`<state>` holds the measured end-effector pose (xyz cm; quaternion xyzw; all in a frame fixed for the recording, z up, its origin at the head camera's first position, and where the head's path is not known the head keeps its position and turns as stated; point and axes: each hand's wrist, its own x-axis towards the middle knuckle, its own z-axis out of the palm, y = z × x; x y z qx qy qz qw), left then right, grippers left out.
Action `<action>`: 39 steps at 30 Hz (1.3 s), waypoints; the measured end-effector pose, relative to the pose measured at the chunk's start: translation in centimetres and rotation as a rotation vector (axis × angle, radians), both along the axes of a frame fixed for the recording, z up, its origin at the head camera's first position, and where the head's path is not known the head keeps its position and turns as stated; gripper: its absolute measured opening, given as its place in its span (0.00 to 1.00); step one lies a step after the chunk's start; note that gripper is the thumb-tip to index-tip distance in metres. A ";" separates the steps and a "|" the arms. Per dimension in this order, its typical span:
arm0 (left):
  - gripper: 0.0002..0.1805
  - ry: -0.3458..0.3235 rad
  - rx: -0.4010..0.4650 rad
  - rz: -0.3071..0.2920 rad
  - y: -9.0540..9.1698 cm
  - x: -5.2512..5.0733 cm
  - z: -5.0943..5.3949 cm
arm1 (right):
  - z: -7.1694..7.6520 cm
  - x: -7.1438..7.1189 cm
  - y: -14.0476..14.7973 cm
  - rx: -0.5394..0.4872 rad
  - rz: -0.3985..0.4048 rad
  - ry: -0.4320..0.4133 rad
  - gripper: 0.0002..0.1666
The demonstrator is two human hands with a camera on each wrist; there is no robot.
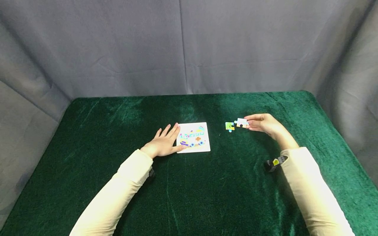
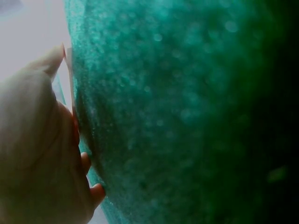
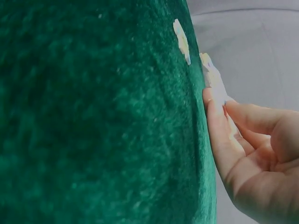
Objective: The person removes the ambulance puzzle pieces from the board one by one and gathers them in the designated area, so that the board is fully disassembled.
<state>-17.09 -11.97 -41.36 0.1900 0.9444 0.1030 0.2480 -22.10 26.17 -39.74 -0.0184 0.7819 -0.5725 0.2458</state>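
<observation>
On the table lies a white puzzle board [image 1: 193, 149] with a colourful vehicle picture on it. My left hand [image 1: 163, 143] rests flat at its left side, fingers spread, the thumb and a fingertip touching the board's edge. To the right, my right hand [image 1: 263, 125] pinches a pale jigsaw piece [image 1: 241, 122] between thumb and fingers. In the right wrist view the pinched piece [image 3: 214, 79] appears edge-on, a little off the cloth. A green jigsaw piece [image 1: 229, 126] lies just left of it on the cloth.
Dark green velvet cloth [image 1: 189, 190] covers the table. Grey curtains [image 1: 127, 49] hang behind and at both sides. A small dark device [image 1: 274, 163] is strapped at the right wrist.
</observation>
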 end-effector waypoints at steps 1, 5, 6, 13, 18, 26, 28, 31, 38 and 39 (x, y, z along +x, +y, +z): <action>0.46 -0.001 -0.003 0.000 0.0 0.0 0.0 | 0.0 0.0 0.1 -0.003 0.000 0.000 0.28; 0.46 0.006 -0.010 -0.002 0.1 0.1 0.2 | -0.3 -0.1 0.6 -0.002 0.004 -0.004 0.28; 0.46 0.006 -0.013 -0.002 0.1 0.1 0.2 | -0.4 -0.2 0.8 0.000 0.003 -0.006 0.27; 0.47 0.000 -0.013 0.005 0.0 0.1 0.1 | -0.6 -0.4 1.2 0.016 0.011 -0.026 0.26; 0.46 0.001 -0.007 0.005 0.0 0.1 0.1 | -0.8 -0.5 1.3 0.019 0.013 -0.030 0.23; 0.46 0.005 -0.015 0.008 0.0 0.0 -0.3 | -0.8 -0.7 1.3 0.019 0.016 -0.033 0.23; 0.47 0.006 -0.013 0.009 0.0 0.0 -0.4 | -0.9 -0.7 1.2 0.027 0.019 -0.033 0.25; 0.47 0.008 -0.012 0.008 0.0 0.0 -0.4 | -0.8 -0.7 1.1 0.037 0.021 -0.033 0.27; 0.46 0.010 -0.010 0.008 -0.1 0.0 -0.2 | -0.2 -0.7 1.1 0.079 0.038 -0.037 0.29; 0.46 0.011 -0.010 0.006 -0.1 0.0 -0.2 | -0.1 -0.7 1.1 0.092 0.044 -0.033 0.29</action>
